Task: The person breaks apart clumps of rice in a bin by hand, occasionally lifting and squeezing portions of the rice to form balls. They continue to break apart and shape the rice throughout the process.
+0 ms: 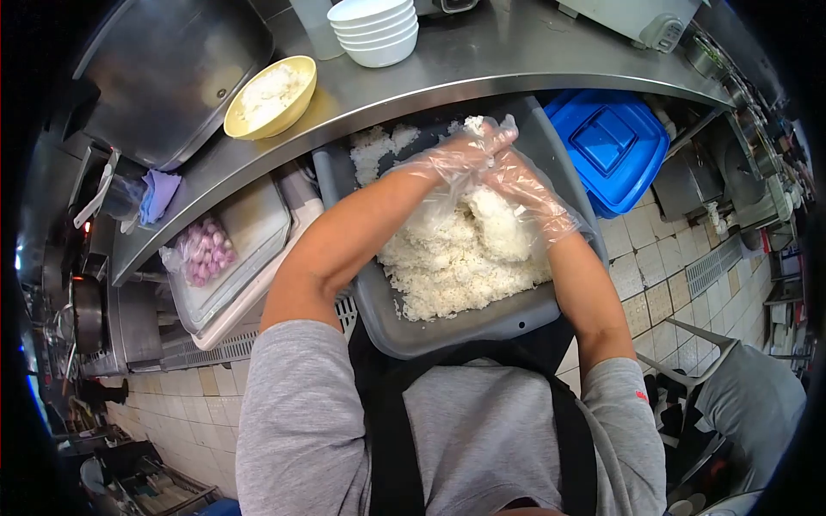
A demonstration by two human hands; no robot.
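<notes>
A grey plastic tub holds a heap of cooked white rice, with a taller lump on its right side. Over the tub's far half, my left hand and my right hand meet, both in loose clear plastic gloves. Their fingers are closed and pressed against each other. A small clump of rice shows at the fingers of my left hand; whether more lies between the palms is hidden. Thinner patches of rice stick to the tub's far left floor.
A steel counter edges the tub's far side, bearing a yellow bowl of rice, stacked white bowls and a large pot. Left is a tray with a bag of pinkish bulbs; right, a blue lidded container.
</notes>
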